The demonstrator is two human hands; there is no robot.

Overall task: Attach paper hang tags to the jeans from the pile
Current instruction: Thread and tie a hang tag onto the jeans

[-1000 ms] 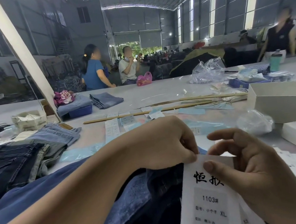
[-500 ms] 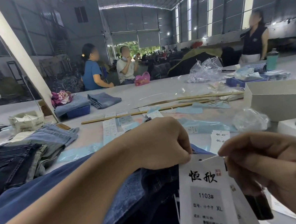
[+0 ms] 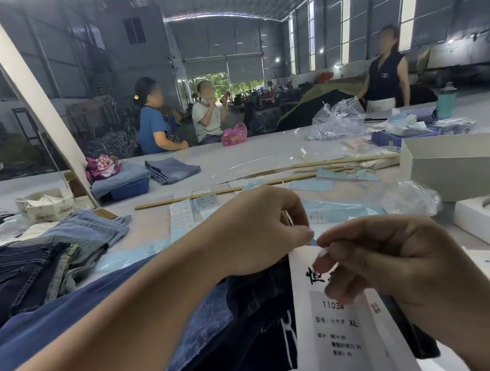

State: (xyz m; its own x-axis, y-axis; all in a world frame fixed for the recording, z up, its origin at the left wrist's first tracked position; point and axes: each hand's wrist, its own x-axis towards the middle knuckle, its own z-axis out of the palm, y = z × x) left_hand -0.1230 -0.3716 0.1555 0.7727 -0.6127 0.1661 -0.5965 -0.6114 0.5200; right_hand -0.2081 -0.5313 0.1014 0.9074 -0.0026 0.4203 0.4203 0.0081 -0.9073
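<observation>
Left hand fingers curled, pinching, right hand fingertips pinched together, both hands nearly touching, forearms bare

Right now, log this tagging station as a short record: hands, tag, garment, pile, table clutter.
left hand: fingers curled, pinching at the top edge of the hang tag
right hand: fingertips pinching a small pale piece at the tag's top
hang tag: white, printed 1103# and XL, hanging upright over the jeans
jeans in work: dark blue, under both hands
pile: folded jeans, dark and light, at left
white box: open, at right
wooden sticks: lying across the table
</observation>
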